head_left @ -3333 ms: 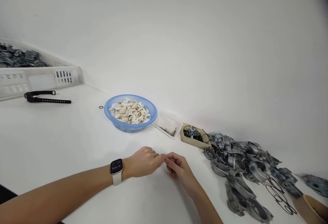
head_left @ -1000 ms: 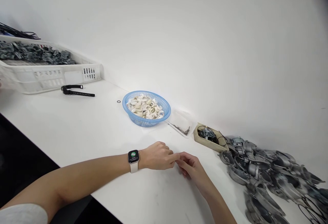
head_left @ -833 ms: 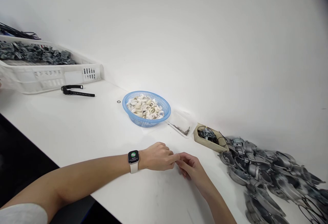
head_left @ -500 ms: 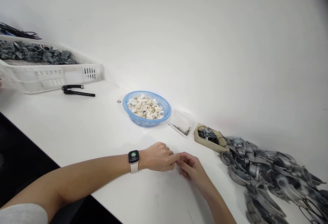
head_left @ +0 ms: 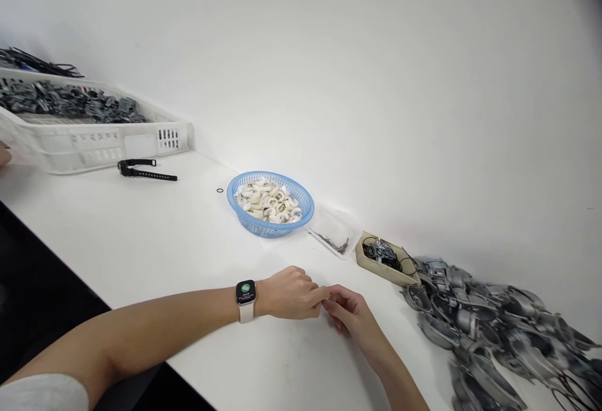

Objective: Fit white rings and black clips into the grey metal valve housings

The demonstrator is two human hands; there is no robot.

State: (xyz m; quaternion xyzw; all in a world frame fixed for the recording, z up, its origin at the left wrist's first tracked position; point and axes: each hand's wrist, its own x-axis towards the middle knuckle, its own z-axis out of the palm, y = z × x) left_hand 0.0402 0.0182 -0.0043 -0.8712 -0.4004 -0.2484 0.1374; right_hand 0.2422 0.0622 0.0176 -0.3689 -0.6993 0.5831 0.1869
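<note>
My left hand [head_left: 292, 293], with a smartwatch [head_left: 246, 298] on its wrist, is closed above the white table. Its fingertips meet those of my right hand [head_left: 353, 315], whose thumb and fingers are pinched together. Whatever lies between the fingertips is hidden or too small to make out. Beyond the hands stands a blue plastic basket [head_left: 271, 230] holding many white curved pieces [head_left: 269, 201]. To its right is a clear shallow tray [head_left: 332, 223] with thin metal pieces [head_left: 336, 245] in it.
Right of the tray sits a beige box [head_left: 383, 269] of small dark parts, beside a heap of grey metal housings [head_left: 484, 323]. At left are a white crate [head_left: 103, 147] of grey parts, a black strap [head_left: 148, 174], a black ring [head_left: 220, 191] and another person's hand [head_left: 4, 155].
The camera view has tilted slightly, so the table things sit a little lower. My hands keep nearly the same pose, fingertips together. More of the other person's hand shows at the left edge.
</note>
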